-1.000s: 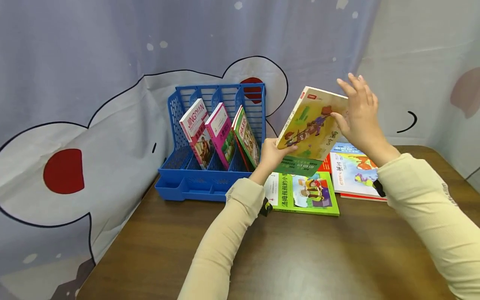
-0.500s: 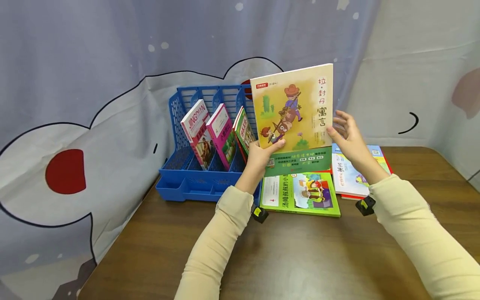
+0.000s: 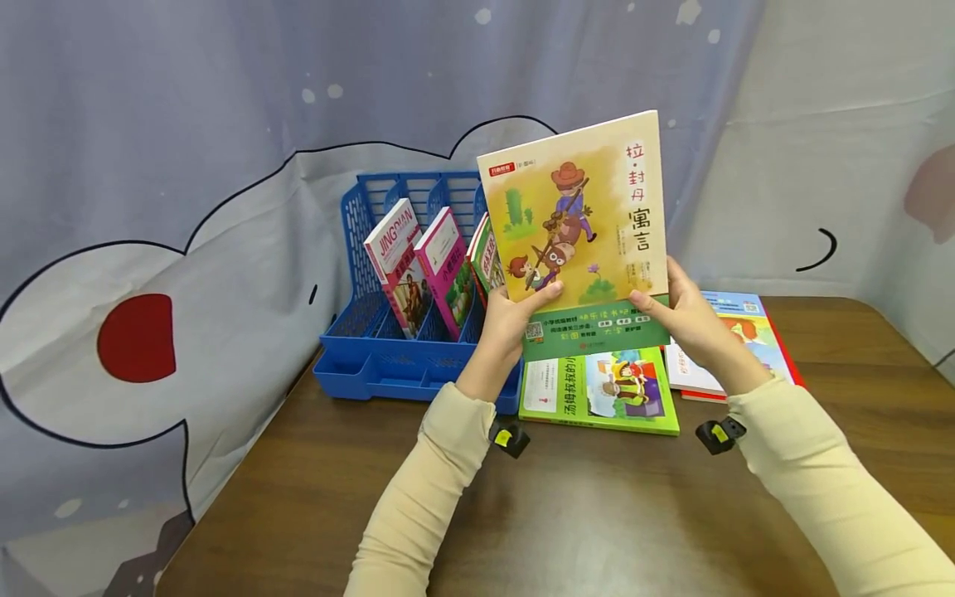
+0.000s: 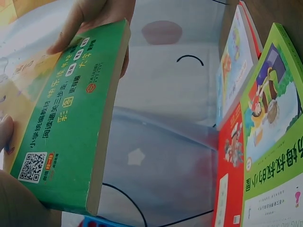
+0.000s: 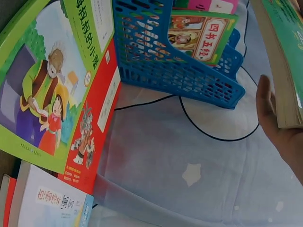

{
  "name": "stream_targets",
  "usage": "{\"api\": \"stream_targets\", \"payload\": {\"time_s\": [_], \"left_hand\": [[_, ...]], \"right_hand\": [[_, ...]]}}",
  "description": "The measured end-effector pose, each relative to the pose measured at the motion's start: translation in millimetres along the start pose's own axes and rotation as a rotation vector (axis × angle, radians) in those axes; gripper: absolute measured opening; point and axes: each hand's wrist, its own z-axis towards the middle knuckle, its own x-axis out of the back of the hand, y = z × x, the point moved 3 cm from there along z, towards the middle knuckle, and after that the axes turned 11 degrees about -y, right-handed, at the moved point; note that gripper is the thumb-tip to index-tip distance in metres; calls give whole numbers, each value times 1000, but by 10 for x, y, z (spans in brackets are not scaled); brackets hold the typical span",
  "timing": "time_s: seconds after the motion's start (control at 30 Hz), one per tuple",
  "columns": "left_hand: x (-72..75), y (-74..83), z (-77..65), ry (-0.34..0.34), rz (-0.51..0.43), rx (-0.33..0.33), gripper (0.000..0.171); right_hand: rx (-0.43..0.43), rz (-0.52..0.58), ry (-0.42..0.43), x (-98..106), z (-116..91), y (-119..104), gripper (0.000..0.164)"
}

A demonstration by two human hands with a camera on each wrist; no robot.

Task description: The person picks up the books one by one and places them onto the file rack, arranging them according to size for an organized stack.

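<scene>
A book [image 3: 574, 232] with a yellow picture cover and a green lower band is held up, cover facing me, in the head view. My left hand [image 3: 509, 327] grips its lower left edge, thumb on the cover and fingers hidden behind. At the lower right edge my right hand [image 3: 690, 319] grips it too, thumb on the front. Left of the book stands a blue rack [image 3: 418, 365] with several books leaning in its slots, including a pink book [image 3: 448, 274] and a red-and-white book [image 3: 400, 269]. In the left wrist view the book's green band [image 4: 71, 113] lies between both hands.
Below the held book, a green book [image 3: 597, 398] lies flat on the brown table [image 3: 597, 497]. A red book [image 4: 229, 161] lies partly under it. Further right lie a light-blue book [image 3: 746, 323] and red-edged books. A patterned curtain [image 3: 224, 207] hangs behind the table.
The book has turned from a tilted angle to face me and moved left and slightly up. My right hand has come down from above and now grips its lower right edge.
</scene>
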Motion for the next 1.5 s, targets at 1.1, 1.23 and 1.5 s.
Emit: {"api": "stream_targets", "payload": {"time_s": [1.1,1.23,1.5], "left_hand": [[204,95,-66,-134,124,83,29],[233,295,-2,-91,104,24,31],[265,539,97,-60,111,-32,33]], "right_hand": [[36,40,163,-196,-150,230,35],[17,53,140,-188,-173,282,32],[9,68,112,-202,-208,359,32]]}}
